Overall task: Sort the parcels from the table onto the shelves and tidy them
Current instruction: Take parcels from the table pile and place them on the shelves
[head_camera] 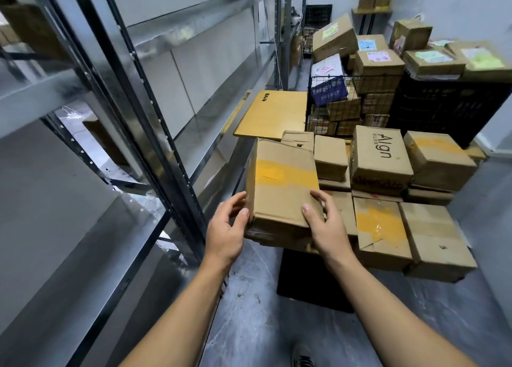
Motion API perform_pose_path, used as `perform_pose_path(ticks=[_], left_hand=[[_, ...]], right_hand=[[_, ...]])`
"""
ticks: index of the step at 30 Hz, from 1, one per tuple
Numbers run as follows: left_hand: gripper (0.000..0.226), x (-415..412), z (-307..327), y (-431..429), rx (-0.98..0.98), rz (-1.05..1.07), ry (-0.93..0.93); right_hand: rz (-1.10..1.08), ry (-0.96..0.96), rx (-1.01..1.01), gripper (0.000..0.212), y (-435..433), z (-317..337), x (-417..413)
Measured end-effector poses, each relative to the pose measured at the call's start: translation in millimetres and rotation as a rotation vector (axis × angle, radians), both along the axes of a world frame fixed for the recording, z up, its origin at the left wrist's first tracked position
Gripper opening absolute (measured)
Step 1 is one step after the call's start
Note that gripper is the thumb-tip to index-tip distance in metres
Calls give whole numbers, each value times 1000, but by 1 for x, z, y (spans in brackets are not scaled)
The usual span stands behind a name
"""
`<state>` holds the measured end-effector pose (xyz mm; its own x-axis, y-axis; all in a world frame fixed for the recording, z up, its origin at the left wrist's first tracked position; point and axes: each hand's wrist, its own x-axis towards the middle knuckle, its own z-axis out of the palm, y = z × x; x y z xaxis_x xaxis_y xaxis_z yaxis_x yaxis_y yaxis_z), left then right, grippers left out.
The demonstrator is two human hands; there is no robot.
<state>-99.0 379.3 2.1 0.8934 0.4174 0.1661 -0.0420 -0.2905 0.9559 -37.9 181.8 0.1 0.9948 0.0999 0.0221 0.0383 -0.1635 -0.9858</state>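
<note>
A brown cardboard parcel with yellow tape (282,183) sits tilted at the near left corner of the pile on the table. My left hand (227,228) grips its near left corner, thumb on top. My right hand (324,222) holds its near right corner, thumb pressed on the top face. Several more taped parcels (382,228) lie stacked on the table to the right, one printed "Align" (379,158). The metal shelves (171,31) stand to the left, their near boards bare.
A flat yellow-brown carton (271,114) lies beyond the pile. A wire basket (346,103) and a black crate (448,106) full of labelled parcels stand behind. A dark box (310,280) sits on the floor under the table. My shoe (302,358) shows at the bottom.
</note>
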Motion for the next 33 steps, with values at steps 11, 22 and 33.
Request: perform_pose_path(ticks=[11, 22, 33], left_hand=[[69, -38, 3, -10, -468, -204, 7], [58, -55, 2, -1, 17, -59, -101], [32, -43, 13, 16, -154, -31, -107]], right_hand=[[30, -74, 130, 39, -7, 7, -68], [156, 92, 42, 97, 13, 15, -76], [117, 67, 390, 52, 21, 26, -68]])
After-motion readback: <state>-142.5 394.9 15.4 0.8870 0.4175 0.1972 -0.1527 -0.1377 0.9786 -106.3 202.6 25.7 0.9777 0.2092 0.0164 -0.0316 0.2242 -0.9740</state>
